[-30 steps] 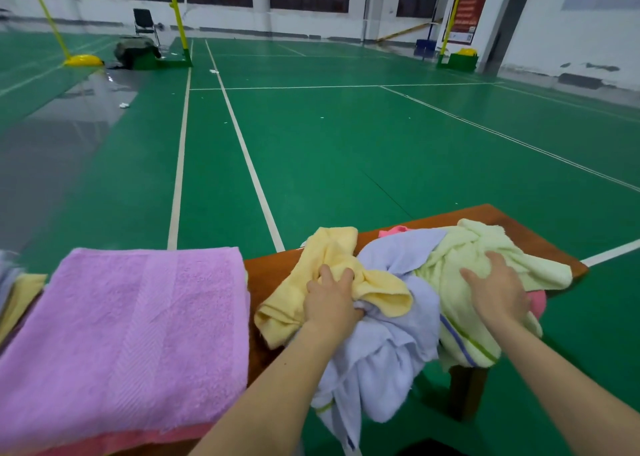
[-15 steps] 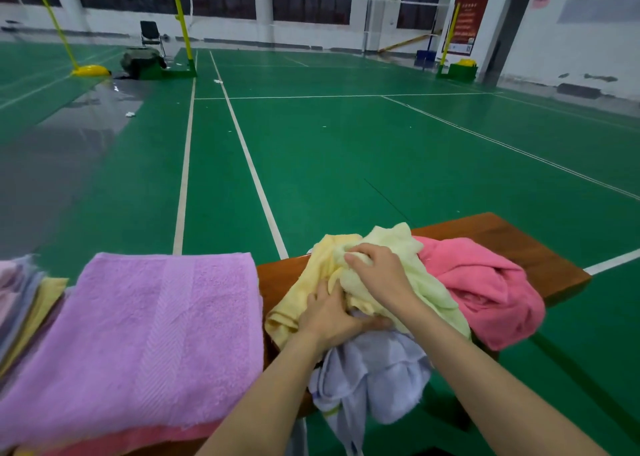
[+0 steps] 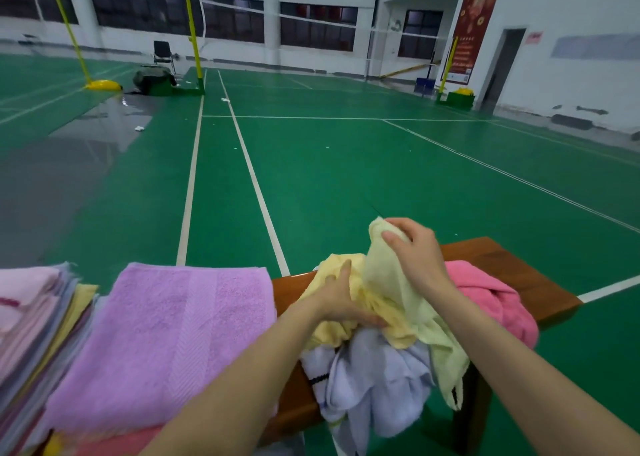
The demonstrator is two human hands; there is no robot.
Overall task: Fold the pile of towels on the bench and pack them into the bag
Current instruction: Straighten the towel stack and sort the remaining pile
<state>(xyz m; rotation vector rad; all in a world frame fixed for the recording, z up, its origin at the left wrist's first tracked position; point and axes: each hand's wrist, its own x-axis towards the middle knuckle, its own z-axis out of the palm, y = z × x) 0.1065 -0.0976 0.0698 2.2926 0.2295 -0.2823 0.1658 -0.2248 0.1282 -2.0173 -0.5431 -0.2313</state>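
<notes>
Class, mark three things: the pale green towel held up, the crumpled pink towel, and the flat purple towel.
Pale green towel (image 3: 391,282): head view, its hanging middle.
Pink towel (image 3: 485,296): head view, its crumpled middle.
Purple towel (image 3: 166,334): head view, its flat top.

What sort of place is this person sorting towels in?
Most likely an indoor badminton hall: a green floor with white court lines, a yellow net post, and a net strung across the court.
</notes>
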